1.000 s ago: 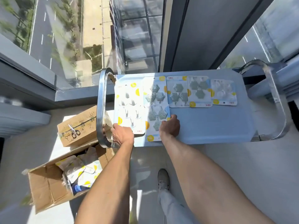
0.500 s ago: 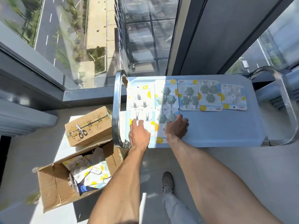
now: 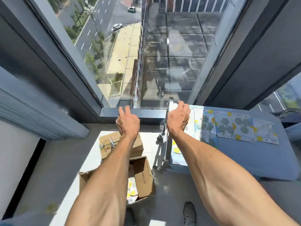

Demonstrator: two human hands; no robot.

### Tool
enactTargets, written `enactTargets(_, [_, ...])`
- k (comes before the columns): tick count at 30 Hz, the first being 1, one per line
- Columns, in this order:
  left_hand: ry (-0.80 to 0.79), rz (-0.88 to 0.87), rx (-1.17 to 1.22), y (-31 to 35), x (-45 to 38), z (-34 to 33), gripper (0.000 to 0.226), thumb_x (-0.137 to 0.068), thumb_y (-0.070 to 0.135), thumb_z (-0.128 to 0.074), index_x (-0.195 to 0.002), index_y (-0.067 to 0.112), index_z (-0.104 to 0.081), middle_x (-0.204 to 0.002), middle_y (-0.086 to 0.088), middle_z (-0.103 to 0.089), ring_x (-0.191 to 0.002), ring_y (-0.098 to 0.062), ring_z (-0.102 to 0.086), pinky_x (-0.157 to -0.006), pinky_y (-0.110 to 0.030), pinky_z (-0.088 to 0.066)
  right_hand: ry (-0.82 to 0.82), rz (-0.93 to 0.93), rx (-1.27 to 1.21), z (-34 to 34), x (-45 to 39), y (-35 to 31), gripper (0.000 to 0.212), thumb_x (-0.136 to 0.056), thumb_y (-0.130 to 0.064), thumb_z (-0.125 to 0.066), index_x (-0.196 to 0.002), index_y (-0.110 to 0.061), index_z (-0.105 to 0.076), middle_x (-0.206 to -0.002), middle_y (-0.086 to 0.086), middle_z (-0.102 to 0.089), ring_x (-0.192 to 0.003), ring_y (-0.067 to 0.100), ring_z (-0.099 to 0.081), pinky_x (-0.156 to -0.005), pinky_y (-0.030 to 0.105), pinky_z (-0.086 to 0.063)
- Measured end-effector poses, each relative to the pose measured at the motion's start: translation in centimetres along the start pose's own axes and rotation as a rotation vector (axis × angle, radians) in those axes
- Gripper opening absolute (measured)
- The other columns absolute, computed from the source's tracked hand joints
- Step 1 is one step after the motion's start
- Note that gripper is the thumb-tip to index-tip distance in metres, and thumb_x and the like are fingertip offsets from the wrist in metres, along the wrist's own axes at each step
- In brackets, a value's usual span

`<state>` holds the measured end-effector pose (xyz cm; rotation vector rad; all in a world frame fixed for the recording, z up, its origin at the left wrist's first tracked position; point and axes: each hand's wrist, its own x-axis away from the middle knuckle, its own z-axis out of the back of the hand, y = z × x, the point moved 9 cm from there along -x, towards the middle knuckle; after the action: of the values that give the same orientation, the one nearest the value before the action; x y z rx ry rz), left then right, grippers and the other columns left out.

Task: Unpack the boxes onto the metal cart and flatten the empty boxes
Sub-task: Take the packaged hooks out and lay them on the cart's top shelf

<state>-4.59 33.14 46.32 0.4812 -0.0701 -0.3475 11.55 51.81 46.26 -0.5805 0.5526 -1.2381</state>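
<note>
Both forearms reach forward and down from the bottom of the view, roughly parallel. The right hand (image 3: 178, 119) sits at the top of the cart's chrome handle (image 3: 166, 141), back of the hand up, its fingers (image 3: 182, 105) curled over the bar and gripping it. The left hand (image 3: 127, 123) hangs in the air to the left of the handle, above the window sill (image 3: 146, 112), holding nothing; its fingers are loosely bent and slightly spread.

The cart (image 3: 244, 160) stands at the right, its blue top bearing a row of blister packs (image 3: 231, 126) along the far edge, laid flat and overlapping one another. On the floor under the left forearm lie two boxes: a closed box (image 3: 110, 144) with scissors (image 3: 111, 142) resting on top, and nearer, an open box (image 3: 143, 175) with flaps up and packs with yellow dots showing inside. A shoe (image 3: 189, 213) shows at the bottom, below the right forearm.
</note>
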Motion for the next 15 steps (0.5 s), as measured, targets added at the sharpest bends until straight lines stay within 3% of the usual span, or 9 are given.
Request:
enactTargets(3, [-0.015, 0.123, -0.029, -9.3, -0.7, 2.5, 0.037, -0.089, 0.011, -0.045, -0.125, 0.011, -0.052, -0.128, -0.014, -0.048, -0.108, -0.034, -0.054, -0.089, -0.042, -0.043, -0.11, 0.038, -0.092, -4.6, 4.1, -4.9, 0.034, -0.081, -0.003, -0.044, -0.112, -0.011, -0.056, -0.113, 0.009, -0.053, -0.091, 0.025, -0.049, -0.073, 0.03, -0.037])
enactTargets(5, [-0.072, 0.205, -0.066, -15.8, -1.0, 2.7, 0.03, -0.086, 0.011, -0.047, -0.114, 0.01, -0.058, -0.119, -0.014, -0.054, -0.105, -0.035, -0.057, -0.081, -0.039, -0.045, -0.208, 0.027, -0.066, -8.9, 7.8, -6.6, 0.027, -0.085, -0.005, -0.045, -0.106, -0.013, -0.061, -0.11, 0.008, -0.06, -0.09, 0.026, -0.057, -0.074, 0.035, -0.046])
enactTargets(8, [-0.206, 0.309, -0.107, -23.9, -0.9, 1.4, 0.023, -0.085, 0.012, -0.05, -0.1, 0.012, -0.067, -0.105, -0.013, -0.067, -0.095, -0.035, -0.065, -0.069, -0.035, -0.049, -0.383, -0.057, 0.021, -16.1, 13.4, -5.7, 0.024, -0.089, -0.009, -0.047, -0.104, -0.016, -0.063, -0.101, 0.01, -0.068, -0.084, 0.024, -0.06, -0.07, 0.031, -0.048])
enactTargets(11, [-0.282, 0.388, -0.104, -31.0, 0.3, -2.0, 0.026, -0.086, 0.014, -0.048, -0.103, 0.013, -0.068, -0.103, -0.014, -0.07, -0.096, -0.035, -0.066, -0.076, -0.034, -0.052, -0.562, -0.152, 0.078, -23.4, 19.4, -2.1, 0.017, -0.089, -0.016, -0.047, -0.097, -0.02, -0.062, -0.098, 0.01, -0.07, -0.076, 0.023, -0.057, -0.064, 0.026, -0.04])
enactTargets(15, [-0.422, 0.473, -0.063, -39.2, 4.4, -9.9, 0.02, -0.083, 0.014, -0.049, -0.094, 0.016, -0.066, -0.098, -0.012, -0.071, -0.092, -0.034, -0.066, -0.079, -0.034, -0.053, -0.855, -0.328, 0.252, -32.5, 28.0, 6.3, 0.023, -0.089, -0.016, -0.053, -0.105, -0.009, -0.067, -0.11, 0.016, -0.068, -0.103, 0.033, -0.063, -0.078, 0.03, -0.048])
